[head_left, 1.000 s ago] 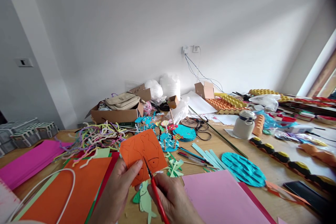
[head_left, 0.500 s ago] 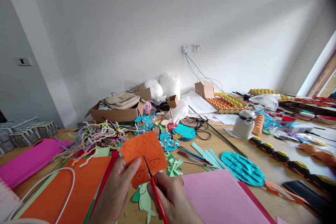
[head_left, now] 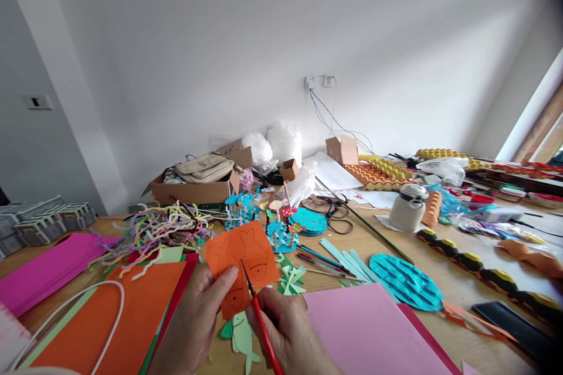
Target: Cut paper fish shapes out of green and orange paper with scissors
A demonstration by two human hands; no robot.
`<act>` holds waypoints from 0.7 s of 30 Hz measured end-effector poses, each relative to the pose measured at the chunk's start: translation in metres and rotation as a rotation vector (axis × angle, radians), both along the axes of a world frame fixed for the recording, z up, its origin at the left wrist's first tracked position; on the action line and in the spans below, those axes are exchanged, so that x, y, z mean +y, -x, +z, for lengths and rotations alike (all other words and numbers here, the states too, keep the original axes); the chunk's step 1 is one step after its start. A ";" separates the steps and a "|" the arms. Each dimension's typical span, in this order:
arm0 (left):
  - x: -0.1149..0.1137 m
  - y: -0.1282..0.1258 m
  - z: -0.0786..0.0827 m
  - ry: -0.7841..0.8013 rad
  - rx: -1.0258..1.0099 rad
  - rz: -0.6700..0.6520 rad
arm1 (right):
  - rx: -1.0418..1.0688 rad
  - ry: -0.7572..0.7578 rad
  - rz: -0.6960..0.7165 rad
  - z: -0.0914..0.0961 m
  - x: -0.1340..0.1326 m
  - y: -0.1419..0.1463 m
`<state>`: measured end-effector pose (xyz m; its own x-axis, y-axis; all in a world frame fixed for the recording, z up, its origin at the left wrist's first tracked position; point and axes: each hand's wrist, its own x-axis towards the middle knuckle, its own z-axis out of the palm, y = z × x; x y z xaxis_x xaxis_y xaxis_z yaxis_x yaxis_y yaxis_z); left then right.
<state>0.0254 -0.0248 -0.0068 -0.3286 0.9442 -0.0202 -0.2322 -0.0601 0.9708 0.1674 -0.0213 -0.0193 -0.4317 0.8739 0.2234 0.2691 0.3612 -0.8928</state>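
Note:
My left hand (head_left: 200,310) pinches a small sheet of orange paper (head_left: 229,249) by its lower left side, thumb on top. Fish outlines with dot eyes are drawn on that paper in dark line. My right hand (head_left: 285,328) is closed around red-handled scissors (head_left: 265,334), whose dark blades lie over the middle of the sheet between the outlines. Whether the blades are apart is hard to make out. Below the paper, a light green paper fish (head_left: 243,337) and part of a darker green one (head_left: 227,330) lie on the wooden table.
Left are orange sheets (head_left: 109,316), a white cable (head_left: 121,304) and tangled pipe cleaners (head_left: 162,228). Right are pink paper (head_left: 369,328), a blue corrugated oval (head_left: 407,281), pens (head_left: 323,263) and a phone (head_left: 510,322). A blue paper-fish model (head_left: 281,237) stands behind the hands.
Both hands, the paper and the scissors hold nearly the same position. The view has shifted very slightly.

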 end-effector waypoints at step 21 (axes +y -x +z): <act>-0.003 -0.002 -0.002 0.035 -0.081 -0.240 | 0.037 0.014 -0.008 -0.003 0.003 -0.001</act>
